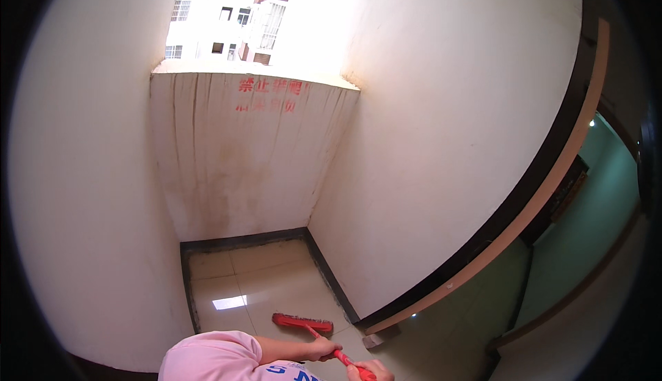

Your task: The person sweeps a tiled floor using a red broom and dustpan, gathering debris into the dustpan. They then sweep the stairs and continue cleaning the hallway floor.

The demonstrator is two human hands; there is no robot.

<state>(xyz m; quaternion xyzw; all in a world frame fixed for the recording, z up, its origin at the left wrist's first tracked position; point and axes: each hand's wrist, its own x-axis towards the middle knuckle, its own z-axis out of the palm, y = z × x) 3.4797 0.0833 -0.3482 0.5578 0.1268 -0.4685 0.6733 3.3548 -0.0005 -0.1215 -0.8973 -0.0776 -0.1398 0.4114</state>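
A red push broom (302,323) with dark bristles rests its head on the beige tiled floor (274,272). Its red handle slants down to the right, towards me. My left hand (325,349) is closed around the handle a short way from the broom head, the arm reaching across from a pink sleeve. Further up, near the handle's end at the bottom edge, my right hand (371,369) grips it too.
White walls (429,112) with dark skirting (331,277) enclose the floor on three sides. A stained low wall (243,164) bearing red writing stands ahead, open above. A small block (373,340) lies by the doorway at right, with a darker floor beyond.
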